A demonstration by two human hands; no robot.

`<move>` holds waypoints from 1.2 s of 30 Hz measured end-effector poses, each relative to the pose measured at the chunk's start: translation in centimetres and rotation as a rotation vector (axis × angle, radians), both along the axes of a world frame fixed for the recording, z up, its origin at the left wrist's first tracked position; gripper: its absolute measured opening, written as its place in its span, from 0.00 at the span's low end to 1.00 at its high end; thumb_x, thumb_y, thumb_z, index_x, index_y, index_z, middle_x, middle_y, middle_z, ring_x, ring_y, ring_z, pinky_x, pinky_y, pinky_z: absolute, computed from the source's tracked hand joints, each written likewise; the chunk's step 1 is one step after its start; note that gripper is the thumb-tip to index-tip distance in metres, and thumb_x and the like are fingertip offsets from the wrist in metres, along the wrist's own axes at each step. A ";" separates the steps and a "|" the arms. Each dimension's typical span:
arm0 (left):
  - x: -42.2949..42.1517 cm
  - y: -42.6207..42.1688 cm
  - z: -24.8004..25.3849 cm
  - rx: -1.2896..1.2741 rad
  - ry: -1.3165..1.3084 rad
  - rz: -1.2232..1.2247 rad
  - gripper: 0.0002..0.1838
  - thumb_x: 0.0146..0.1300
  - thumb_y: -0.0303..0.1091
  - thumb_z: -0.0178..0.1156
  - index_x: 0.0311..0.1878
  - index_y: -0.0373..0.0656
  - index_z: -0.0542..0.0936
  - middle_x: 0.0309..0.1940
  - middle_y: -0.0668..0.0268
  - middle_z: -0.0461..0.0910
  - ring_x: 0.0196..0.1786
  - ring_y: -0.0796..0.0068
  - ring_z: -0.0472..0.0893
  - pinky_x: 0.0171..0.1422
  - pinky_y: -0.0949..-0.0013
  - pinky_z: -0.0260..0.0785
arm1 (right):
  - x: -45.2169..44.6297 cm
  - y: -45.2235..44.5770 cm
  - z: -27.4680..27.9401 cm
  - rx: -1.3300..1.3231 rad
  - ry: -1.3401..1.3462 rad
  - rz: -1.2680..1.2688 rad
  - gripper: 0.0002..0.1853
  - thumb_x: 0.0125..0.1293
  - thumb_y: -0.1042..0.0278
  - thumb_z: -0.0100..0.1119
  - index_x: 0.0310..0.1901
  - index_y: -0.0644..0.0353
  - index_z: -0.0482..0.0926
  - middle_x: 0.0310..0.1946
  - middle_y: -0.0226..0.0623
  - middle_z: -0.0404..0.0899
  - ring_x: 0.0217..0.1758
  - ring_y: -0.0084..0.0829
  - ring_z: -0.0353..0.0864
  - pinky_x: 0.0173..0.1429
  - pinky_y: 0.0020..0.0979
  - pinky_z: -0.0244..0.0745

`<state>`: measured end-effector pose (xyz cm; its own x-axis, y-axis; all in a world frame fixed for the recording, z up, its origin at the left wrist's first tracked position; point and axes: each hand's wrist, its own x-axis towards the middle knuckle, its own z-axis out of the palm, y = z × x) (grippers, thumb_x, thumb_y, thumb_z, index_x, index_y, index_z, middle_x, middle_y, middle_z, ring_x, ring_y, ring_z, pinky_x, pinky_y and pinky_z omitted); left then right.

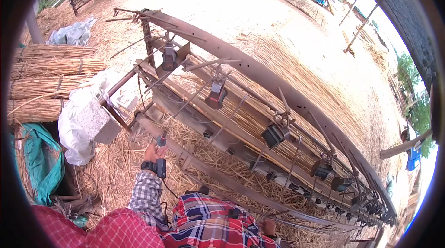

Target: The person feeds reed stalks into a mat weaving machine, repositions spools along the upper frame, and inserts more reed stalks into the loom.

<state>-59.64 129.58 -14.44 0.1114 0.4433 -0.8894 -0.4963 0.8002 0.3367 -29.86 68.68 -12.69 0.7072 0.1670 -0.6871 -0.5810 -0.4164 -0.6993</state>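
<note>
My left hand [154, 153], in a grey-and-white checked sleeve with a dark band and a small black device at the wrist, is at the near left end of a metal frame. Its fingers are curled at a small dark handle-like piece [161, 139], beside the lower pipe [172, 147]. My right hand [268, 226] is low in view, beside the plaid cloth [211, 220] and near the lower rail; its fingers are too small to make out. Inside the frame lie long reed stalks [241, 118]. Dark hanging blocks [216, 95] line the curved upper beam [222, 48].
Tied reed bundles [55, 78] are stacked at left, near a white sack [76, 132] and a green tarp [41, 164]. Loose straw [111, 187] covers the ground. A long spread of reeds [320, 81] lies beyond the frame. A wooden post [405, 146] juts in at right.
</note>
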 end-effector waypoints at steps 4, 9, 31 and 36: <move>2.5 0.1 5.7 0.561 0.045 -0.214 0.19 0.70 0.43 0.50 0.52 0.35 0.71 0.44 0.56 0.79 0.40 0.65 0.81 0.45 0.64 0.76 | 1.2 -1.8 -4.1 0.078 -0.173 -0.164 0.07 0.64 0.76 0.48 0.42 0.64 0.74 0.28 0.44 0.80 0.26 0.32 0.82 0.30 0.29 0.81; 9.8 -1.0 20.4 1.255 0.483 -0.637 0.20 0.70 0.43 0.51 0.56 0.37 0.71 0.52 0.50 0.75 0.49 0.63 0.78 0.53 0.64 0.70 | 1.4 5.3 6.8 0.051 -0.788 -0.330 0.11 0.70 0.75 0.43 0.47 0.64 0.75 0.26 0.31 0.75 0.24 0.19 0.72 0.27 0.22 0.68; 20.8 -5.4 15.6 1.569 0.698 -1.423 0.36 0.68 0.47 0.52 0.69 0.29 0.55 0.59 0.36 0.68 0.60 0.41 0.71 0.61 0.52 0.64 | 14.5 12.8 20.6 -0.701 -0.716 0.320 0.25 0.70 0.69 0.48 0.67 0.60 0.59 0.32 0.50 0.79 0.36 0.52 0.77 0.37 0.49 0.70; 21.2 -3.9 12.8 1.506 0.616 -1.326 0.25 0.67 0.41 0.53 0.59 0.31 0.63 0.39 0.38 0.78 0.43 0.37 0.77 0.45 0.47 0.69 | 14.7 12.2 18.6 -0.664 -0.727 0.338 0.18 0.71 0.70 0.46 0.60 0.66 0.63 0.29 0.52 0.79 0.33 0.51 0.80 0.34 0.49 0.68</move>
